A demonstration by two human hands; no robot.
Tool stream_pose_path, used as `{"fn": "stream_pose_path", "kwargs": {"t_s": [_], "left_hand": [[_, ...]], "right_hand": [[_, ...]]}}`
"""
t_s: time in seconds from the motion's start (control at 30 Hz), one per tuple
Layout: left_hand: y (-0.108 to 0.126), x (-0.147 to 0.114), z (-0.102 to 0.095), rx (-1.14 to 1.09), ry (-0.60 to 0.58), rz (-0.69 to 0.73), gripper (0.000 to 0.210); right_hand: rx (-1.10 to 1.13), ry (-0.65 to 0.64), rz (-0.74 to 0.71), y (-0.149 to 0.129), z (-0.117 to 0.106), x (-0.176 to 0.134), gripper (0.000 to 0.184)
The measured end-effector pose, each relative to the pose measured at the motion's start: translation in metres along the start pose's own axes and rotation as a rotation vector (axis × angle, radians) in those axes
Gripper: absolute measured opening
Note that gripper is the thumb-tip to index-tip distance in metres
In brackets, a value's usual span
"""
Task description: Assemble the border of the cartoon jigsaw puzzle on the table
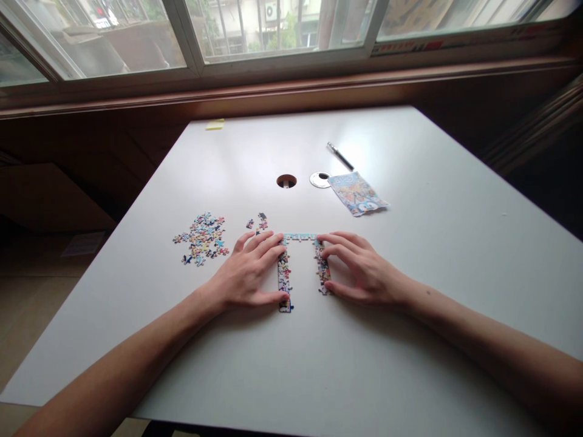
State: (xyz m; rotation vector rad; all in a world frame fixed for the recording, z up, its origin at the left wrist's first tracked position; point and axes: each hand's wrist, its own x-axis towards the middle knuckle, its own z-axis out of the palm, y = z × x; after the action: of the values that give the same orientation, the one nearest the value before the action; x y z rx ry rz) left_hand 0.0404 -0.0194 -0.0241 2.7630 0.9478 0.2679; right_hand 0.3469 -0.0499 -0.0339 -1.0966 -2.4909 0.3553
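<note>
Lightly is how I should press here, I judge, tips flat and both hands working evenly. My left hand [252,270] is open, fingers spread, its fingertips and thumb on the nine o'clock side [283,273] of the narrow, multicoloured, three-sided frame of interlocked jigsaw pieces [300,237]. My right hand [364,270], also open and spread, touches the shorter three o'clock side [323,272]. Twelve o'clock is pale blue; six o'clock has no side. Fingertips partly cover both corners, so I cannot tell whether they lock; uneven pushing could buckle them. At ten o'clock, near my left knuckles, lies the loose heap of small, multicoloured jigsaw pieces [206,237], which my hand should avoid sweeping.
</note>
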Motion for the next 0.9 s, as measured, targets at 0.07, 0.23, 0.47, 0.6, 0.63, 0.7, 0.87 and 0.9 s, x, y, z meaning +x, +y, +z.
{"fn": "stream_pose_path", "kwargs": {"t_s": [0.07, 0.23, 0.47, 0.6, 0.63, 0.7, 0.87, 0.9], "left_hand": [[0.000, 0.000, 0.000, -0.003, 0.002, 0.005, 0.080], [-0.001, 0.000, -0.001, -0.022, 0.010, 0.013, 0.079], [0.000, 0.000, -0.001, -0.032, 0.089, 0.010, 0.070], [-0.010, -0.001, -0.001, -0.008, 0.303, -0.205, 0.031], [-0.014, 0.000, -0.002, 0.008, 0.347, -0.260, 0.026], [-0.021, 0.000, -0.002, 0.037, 0.399, -0.338, 0.021], [-0.024, 0.000, -0.003, 0.086, 0.418, -0.387, 0.020], [-0.023, 0.000, -0.003, 0.093, 0.415, -0.382, 0.021]], "right_hand": [[-0.004, -0.002, -0.001, 0.001, 0.000, 0.000, 0.039], [-0.002, -0.003, -0.004, -0.001, -0.001, 0.000, 0.039], [0.014, 0.035, 0.016, -0.003, -0.001, 0.001, 0.032], [0.056, 0.103, 0.066, 0.000, 0.002, -0.001, 0.028], [0.063, 0.111, 0.076, 0.000, 0.003, -0.001, 0.027], [0.071, 0.124, 0.087, 0.001, 0.004, -0.002, 0.026], [0.070, 0.132, 0.092, 0.002, 0.004, -0.003, 0.025], [0.068, 0.131, 0.093, 0.001, 0.004, -0.003, 0.025]]}}
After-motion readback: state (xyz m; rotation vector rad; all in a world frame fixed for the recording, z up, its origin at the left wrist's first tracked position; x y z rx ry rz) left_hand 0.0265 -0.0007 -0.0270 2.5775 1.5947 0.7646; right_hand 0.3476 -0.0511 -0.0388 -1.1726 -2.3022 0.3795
